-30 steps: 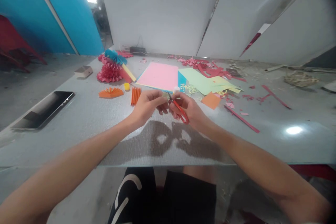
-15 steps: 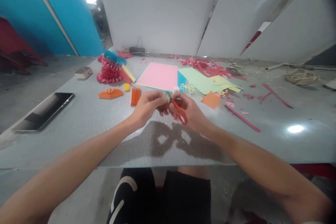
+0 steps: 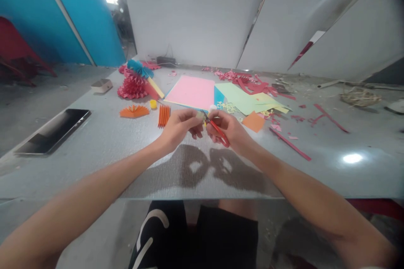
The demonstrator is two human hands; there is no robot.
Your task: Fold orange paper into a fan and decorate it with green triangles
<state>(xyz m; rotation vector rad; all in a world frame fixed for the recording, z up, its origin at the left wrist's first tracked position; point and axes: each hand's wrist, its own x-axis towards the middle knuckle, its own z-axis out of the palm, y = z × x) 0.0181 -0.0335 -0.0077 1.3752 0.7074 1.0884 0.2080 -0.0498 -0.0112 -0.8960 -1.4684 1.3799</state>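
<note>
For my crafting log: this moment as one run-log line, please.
left hand: pinches small paper piece | right hand: holds red-handled scissors | nearby: pleated orange paper

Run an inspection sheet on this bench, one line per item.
surface: grey table top, glossy, littered toward the far side.
job's things: left grip pinches a small pale paper piece; right grip holds red-handled scissors, blades at the piece.
clutter: red paper scraps, red strips, pink sheet, green sheet, orange paper fan, red paper rosette.
cables: thin cable beside a black box at the far edge.
surroundings: dark tablet on the table's left; blue wall and red chair beyond.
</note>
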